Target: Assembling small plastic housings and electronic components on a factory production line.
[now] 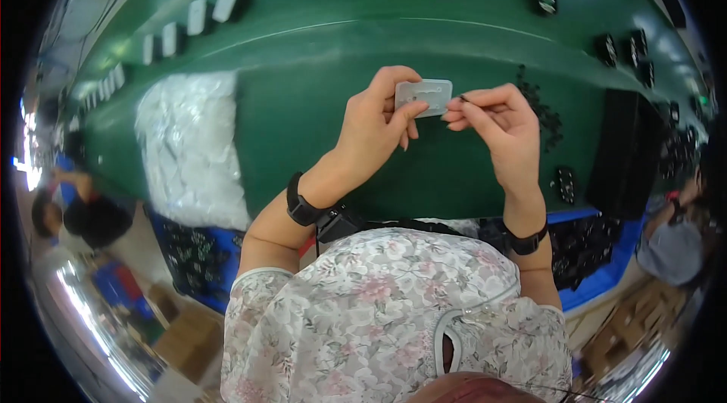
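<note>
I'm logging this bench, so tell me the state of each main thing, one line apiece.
Pale casing: held at its left end
Left hand: closed on the pale casing
Small dark piece: pinched, mostly hidden
Right hand: closed on the small dark piece
Small dark parts: loose, scattered on the green table
Plastic bag: bulging with white contents; sealed or open, cannot tell
Right blue bin: loaded with dark parts
Black wristbands: worn

Green table curved across twelve o'clock. White light glared at nine. Pale floor showed past eight; brown boxes sat near half-past seven.
</note>
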Demonstrator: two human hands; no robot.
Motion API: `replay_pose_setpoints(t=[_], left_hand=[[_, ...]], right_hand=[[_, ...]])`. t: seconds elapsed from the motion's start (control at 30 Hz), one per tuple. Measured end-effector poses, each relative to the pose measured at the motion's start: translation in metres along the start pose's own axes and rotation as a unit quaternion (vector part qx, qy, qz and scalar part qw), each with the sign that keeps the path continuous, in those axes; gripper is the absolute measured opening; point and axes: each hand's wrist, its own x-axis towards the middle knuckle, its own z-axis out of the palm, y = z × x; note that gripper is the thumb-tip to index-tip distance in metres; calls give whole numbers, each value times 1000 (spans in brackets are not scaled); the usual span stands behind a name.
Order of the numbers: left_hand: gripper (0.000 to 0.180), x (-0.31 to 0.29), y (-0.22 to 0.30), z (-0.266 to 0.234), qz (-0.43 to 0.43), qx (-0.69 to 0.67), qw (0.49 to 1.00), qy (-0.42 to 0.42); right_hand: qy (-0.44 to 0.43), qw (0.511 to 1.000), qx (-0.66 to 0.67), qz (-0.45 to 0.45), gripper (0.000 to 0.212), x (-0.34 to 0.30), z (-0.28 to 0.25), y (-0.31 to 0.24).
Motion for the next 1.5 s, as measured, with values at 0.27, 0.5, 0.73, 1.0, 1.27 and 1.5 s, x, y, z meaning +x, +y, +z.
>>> replay_pose_setpoints(t=[0.27, 0.5, 0.73, 1.0, 1.27, 1.5], left_hand=[[16, 26, -6, 29, 85, 44, 991, -89], [13, 33, -14, 32, 173, 97, 976, -92], [25, 29, -18, 30, 326, 216, 919, -50], [38, 22, -20, 39, 83, -48, 993, -76], [38, 20, -23, 40, 104, -5, 991, -81], [27, 21, -27, 40, 242, 99, 965, -34]], right_hand=[[51, 989, -132, -44, 7, -1, -25, 8], [46, 972, -227, -33, 6, 1, -27, 8], [35, 992, -113, 37, 8, -2, -27, 3], [77, 983, -167, -15, 5, -3, -22, 6], [88, 950, -297, -37, 6, -1, -16, 1], [62, 979, -189, 55, 7, 1, -19, 3]])
